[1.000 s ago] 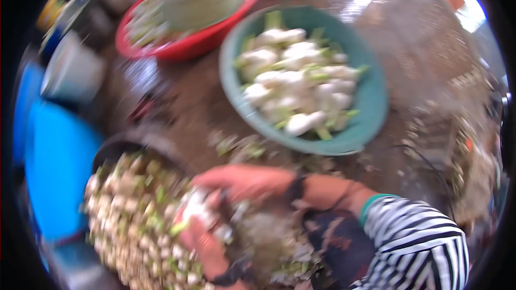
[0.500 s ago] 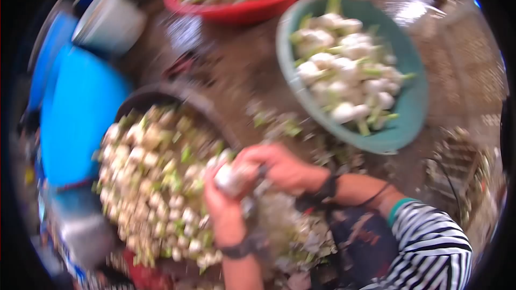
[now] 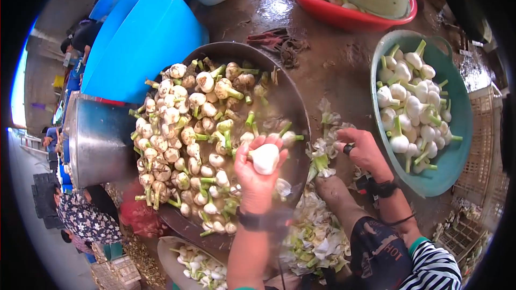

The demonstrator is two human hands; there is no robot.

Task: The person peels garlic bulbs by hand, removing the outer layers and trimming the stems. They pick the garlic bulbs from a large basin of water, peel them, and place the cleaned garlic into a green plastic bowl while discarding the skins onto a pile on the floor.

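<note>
A smooth white garlic bulb (image 3: 265,159) lies in my left hand (image 3: 256,182), palm up, with the fingers curled round it. This hand is above the near right side of a wide dark basin (image 3: 301,104), where many dirty, trimmed garlic bulbs (image 3: 177,129) sit in murky water. To the right, outside the basin, my right hand (image 3: 365,153) is over garlic peelings (image 3: 322,153), its fingers bent inward. Pale peel shows at its fingertips, though the hand partly hides what they pinch. A ring and a dark wristband are on this hand.
On the right is a green basin (image 3: 461,156) of clean garlic. A red basin (image 3: 344,17) stands at the back, blue tubs (image 3: 134,48) and a metal pot (image 3: 99,142) at left. More peelings (image 3: 314,241) lie by my leg. People (image 3: 88,220) are at far left.
My hands, together on the bulb before, are now apart. The left keeps the bulb; the right has moved away to the peelings. The view has turned and sharpened.
</note>
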